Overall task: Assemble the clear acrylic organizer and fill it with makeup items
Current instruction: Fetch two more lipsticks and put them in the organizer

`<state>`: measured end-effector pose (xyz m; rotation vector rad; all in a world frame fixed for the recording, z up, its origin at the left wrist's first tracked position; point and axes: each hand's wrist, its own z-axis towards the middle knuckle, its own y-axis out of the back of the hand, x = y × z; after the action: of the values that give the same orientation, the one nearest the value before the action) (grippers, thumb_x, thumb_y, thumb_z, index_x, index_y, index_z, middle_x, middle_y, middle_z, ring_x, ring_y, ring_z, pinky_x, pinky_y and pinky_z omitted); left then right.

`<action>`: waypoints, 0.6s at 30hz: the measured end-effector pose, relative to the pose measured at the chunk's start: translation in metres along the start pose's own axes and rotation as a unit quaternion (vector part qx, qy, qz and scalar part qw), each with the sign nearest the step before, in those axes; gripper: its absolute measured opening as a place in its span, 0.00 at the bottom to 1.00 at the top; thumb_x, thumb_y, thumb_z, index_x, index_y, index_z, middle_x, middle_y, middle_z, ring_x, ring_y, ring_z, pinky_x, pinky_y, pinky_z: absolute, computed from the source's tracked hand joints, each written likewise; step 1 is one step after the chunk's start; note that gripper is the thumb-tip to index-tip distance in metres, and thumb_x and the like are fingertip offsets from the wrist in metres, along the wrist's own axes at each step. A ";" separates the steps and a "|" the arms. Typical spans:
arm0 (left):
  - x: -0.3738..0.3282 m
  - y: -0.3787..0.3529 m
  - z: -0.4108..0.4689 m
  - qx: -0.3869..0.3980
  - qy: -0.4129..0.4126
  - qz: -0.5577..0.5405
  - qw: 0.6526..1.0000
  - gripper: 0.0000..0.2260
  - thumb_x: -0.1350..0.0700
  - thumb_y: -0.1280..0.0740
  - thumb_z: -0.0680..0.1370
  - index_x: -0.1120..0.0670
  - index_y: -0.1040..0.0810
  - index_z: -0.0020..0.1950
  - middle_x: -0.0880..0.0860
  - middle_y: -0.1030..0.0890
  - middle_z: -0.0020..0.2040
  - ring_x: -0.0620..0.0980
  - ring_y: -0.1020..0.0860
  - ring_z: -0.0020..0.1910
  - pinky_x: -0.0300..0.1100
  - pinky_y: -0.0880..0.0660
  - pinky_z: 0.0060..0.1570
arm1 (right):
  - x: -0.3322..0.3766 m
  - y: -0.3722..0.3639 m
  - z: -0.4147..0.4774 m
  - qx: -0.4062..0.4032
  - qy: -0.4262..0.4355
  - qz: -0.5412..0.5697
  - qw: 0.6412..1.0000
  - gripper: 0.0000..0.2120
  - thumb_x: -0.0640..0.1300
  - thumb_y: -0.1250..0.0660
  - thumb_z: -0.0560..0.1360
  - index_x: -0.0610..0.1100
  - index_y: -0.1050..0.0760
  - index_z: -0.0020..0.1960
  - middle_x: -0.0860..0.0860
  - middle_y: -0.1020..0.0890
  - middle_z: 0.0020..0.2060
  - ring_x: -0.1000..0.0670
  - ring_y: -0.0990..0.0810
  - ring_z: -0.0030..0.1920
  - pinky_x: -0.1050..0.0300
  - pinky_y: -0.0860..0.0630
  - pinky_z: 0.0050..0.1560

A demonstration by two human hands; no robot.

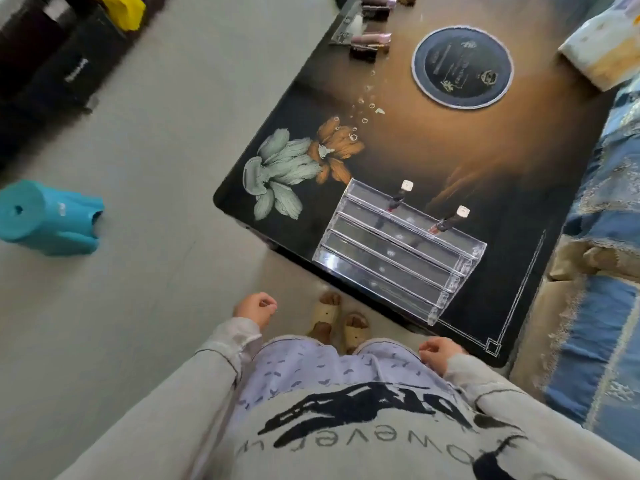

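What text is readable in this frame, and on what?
"OWEVE": chest print on the sweatshirt, upside down to the camera; the letters on either side are unclear.
Black box, top left: a white word, too blurred to read.
Round dark disc on the table: gold print, too small to read.
Teal stool: a small mark, unreadable.
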<state>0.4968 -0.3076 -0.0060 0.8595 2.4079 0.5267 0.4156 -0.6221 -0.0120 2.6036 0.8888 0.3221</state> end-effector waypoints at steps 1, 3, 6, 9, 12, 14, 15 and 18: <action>0.009 -0.004 -0.006 -0.014 0.019 -0.037 0.999 0.08 0.65 0.38 0.76 0.62 0.21 0.51 0.56 0.23 0.40 0.46 0.27 0.26 0.33 0.34 0.25 | 0.004 0.002 0.000 -0.001 0.014 -0.038 0.999 0.12 0.40 0.37 0.75 0.41 0.23 0.57 0.43 0.18 0.55 0.46 0.21 0.51 0.62 0.25 0.45; 0.031 -0.017 -0.019 -0.028 0.064 -0.108 0.992 0.08 0.66 0.40 0.77 0.58 0.23 0.44 0.54 0.23 0.30 0.39 0.28 0.18 0.33 0.33 0.22 | 0.014 0.003 -0.001 0.010 0.045 -0.118 0.992 0.12 0.42 0.36 0.75 0.42 0.22 0.57 0.44 0.19 0.56 0.45 0.22 0.57 0.60 0.27 0.54; 0.070 -0.044 -0.047 -0.027 0.120 -0.168 0.978 0.15 0.66 0.40 0.77 0.53 0.29 0.32 0.48 0.25 0.25 0.44 0.29 0.21 0.36 0.37 0.26 | 0.034 -0.003 -0.001 0.028 0.103 -0.213 0.971 0.11 0.41 0.38 0.75 0.42 0.22 0.56 0.44 0.19 0.56 0.45 0.22 0.58 0.60 0.27 0.55; 0.106 -0.074 -0.080 -0.022 0.171 -0.195 0.965 0.16 0.64 0.39 0.77 0.51 0.29 0.31 0.50 0.25 0.30 0.47 0.31 0.25 0.35 0.35 0.26 | 0.062 -0.014 -0.001 0.025 0.162 -0.260 0.952 0.12 0.37 0.40 0.75 0.40 0.22 0.55 0.42 0.18 0.55 0.42 0.20 0.56 0.56 0.26 0.56; 0.138 -0.095 -0.112 -0.018 0.217 -0.232 0.948 0.08 0.62 0.37 0.77 0.56 0.22 0.40 0.57 0.20 0.39 0.52 0.26 0.32 0.37 0.31 0.34 | 0.094 -0.030 -0.007 0.033 0.224 -0.293 0.929 0.12 0.36 0.41 0.74 0.38 0.21 0.52 0.39 0.18 0.53 0.43 0.20 0.49 0.52 0.24 0.56; 0.159 -0.107 -0.129 -0.030 0.241 -0.253 0.936 0.09 0.60 0.37 0.78 0.60 0.19 0.52 0.58 0.18 0.52 0.55 0.22 0.46 0.40 0.29 0.46 | 0.114 -0.042 -0.012 0.047 0.259 -0.303 0.916 0.10 0.36 0.41 0.74 0.40 0.21 0.48 0.37 0.19 0.52 0.46 0.23 0.45 0.54 0.24 0.46; 0.169 -0.113 -0.136 -0.037 0.254 -0.269 0.928 0.10 0.60 0.37 0.78 0.61 0.20 0.55 0.58 0.18 0.53 0.55 0.23 0.48 0.39 0.29 0.48 | 0.123 -0.048 -0.015 0.054 0.269 -0.309 0.911 0.09 0.36 0.41 0.74 0.40 0.22 0.47 0.37 0.19 0.50 0.44 0.23 0.46 0.58 0.27 0.39; 0.187 -0.121 -0.149 -0.055 0.284 -0.340 0.895 0.10 0.62 0.37 0.77 0.63 0.20 0.54 0.55 0.21 0.37 0.52 0.26 0.36 0.35 0.29 0.35 | 0.147 -0.067 -0.022 0.066 0.284 -0.343 0.893 0.10 0.36 0.41 0.74 0.41 0.21 0.48 0.39 0.20 0.45 0.44 0.22 0.46 0.65 0.34 0.33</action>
<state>0.2292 -0.2971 -0.0151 -0.2661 2.9201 0.6764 0.4858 -0.4753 -0.0062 2.1174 2.0010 0.8513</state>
